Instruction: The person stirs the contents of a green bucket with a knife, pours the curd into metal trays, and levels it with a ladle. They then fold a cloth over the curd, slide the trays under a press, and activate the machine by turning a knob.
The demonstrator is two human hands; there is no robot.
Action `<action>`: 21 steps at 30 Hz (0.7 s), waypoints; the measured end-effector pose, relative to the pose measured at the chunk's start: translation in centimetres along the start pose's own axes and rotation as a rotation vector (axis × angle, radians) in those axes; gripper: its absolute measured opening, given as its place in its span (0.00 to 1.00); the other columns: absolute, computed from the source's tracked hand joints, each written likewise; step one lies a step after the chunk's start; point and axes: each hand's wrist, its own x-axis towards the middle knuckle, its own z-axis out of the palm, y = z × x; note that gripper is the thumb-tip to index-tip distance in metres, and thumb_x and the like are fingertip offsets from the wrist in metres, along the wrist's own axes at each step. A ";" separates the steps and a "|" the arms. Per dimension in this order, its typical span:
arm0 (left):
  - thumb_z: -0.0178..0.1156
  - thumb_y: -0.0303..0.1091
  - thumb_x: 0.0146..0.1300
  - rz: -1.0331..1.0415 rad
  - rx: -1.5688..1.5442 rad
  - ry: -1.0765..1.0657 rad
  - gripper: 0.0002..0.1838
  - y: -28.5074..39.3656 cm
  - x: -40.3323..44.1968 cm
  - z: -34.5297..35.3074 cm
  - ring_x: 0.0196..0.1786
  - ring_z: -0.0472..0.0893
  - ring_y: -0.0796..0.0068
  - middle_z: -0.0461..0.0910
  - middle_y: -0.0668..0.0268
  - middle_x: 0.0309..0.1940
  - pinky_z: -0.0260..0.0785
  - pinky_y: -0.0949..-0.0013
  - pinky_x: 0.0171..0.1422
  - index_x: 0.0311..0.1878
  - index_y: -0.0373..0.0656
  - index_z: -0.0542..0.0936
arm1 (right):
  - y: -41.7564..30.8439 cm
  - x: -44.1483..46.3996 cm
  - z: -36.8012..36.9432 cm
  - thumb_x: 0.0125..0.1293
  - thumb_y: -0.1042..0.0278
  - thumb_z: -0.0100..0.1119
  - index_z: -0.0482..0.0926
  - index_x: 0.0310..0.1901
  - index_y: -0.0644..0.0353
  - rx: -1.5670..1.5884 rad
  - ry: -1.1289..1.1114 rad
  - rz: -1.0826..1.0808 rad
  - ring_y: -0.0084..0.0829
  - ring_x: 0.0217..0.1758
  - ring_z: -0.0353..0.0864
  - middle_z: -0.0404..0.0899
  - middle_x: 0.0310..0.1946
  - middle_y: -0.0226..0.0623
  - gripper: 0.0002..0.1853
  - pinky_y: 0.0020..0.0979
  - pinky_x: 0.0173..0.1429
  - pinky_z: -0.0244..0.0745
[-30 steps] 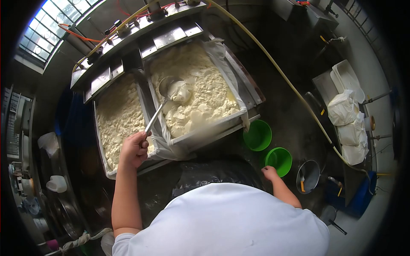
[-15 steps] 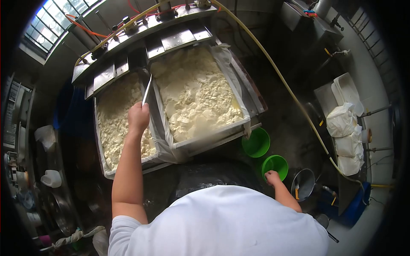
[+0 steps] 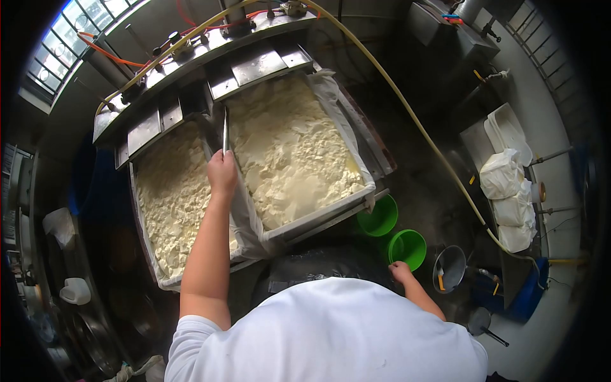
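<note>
The left hand (image 3: 221, 173) curls round a metal handle (image 3: 225, 134) left of the larger curd tray (image 3: 318, 215), the right hand (image 3: 401, 272) clasping a green bucket (image 3: 410, 248) off its near-right corner, tool work seemingly calling for steadiness.

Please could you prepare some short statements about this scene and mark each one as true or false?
1. The left hand holds a metal handle. True.
2. The right hand is close to the nearer green bucket. True.
3. The left hand is lower in the picture than the right hand. False: it is higher.
4. The right tray contains pale, lumpy material. True.
5. The nearer green bucket is full of this material. False: its green inside is visible.
</note>
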 end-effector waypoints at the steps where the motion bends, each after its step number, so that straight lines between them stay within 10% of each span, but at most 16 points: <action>1: 0.56 0.38 0.73 0.000 -0.003 -0.006 0.15 -0.2 0.5 -0.1 0.27 0.77 0.68 0.80 0.61 0.23 0.69 0.61 0.36 0.41 0.33 0.82 | -0.4 -0.3 0.0 0.68 0.62 0.64 0.86 0.45 0.64 0.001 0.004 0.005 0.34 0.27 0.84 0.86 0.30 0.42 0.13 0.39 0.34 0.79; 4: 0.57 0.37 0.75 0.032 -0.060 -0.012 0.12 -0.4 2.1 -0.4 0.19 0.64 0.87 0.69 0.79 0.19 0.53 0.74 0.23 0.38 0.41 0.82 | -0.5 -0.4 0.0 0.68 0.63 0.63 0.86 0.44 0.64 0.093 -0.017 0.095 0.34 0.25 0.83 0.85 0.28 0.41 0.12 0.38 0.31 0.78; 21: 0.60 0.38 0.72 -0.175 -0.214 -0.243 0.12 2.7 1.7 3.6 0.17 0.66 0.84 0.72 0.75 0.20 0.55 0.73 0.20 0.44 0.39 0.84 | -1.6 -0.9 -0.9 0.68 0.60 0.64 0.88 0.48 0.63 -0.014 0.060 -0.005 0.40 0.39 0.89 0.89 0.40 0.46 0.16 0.40 0.47 0.82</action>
